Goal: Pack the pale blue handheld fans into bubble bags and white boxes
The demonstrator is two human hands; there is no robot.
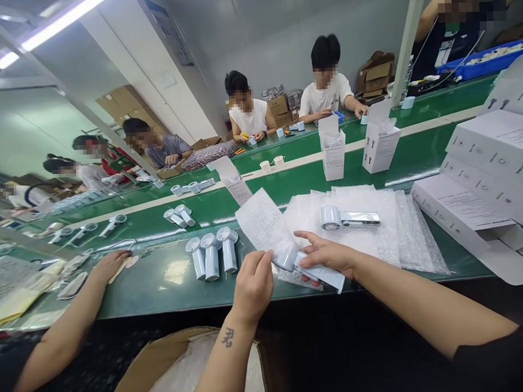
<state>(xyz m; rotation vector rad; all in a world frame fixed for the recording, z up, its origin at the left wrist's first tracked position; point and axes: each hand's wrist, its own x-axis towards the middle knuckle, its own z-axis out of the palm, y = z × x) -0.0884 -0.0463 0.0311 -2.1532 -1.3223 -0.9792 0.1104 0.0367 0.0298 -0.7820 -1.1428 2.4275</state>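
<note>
left hand (pixel 252 288) half-hides pale-blue device (pixel 319 272)

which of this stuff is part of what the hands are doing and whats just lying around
In use: left hand, right hand, pale blue handheld device, bubble wrap sheet.

Lying around: second device, three upright devices, white boxes, green conveyor belt, co-worker's hand.
</note>
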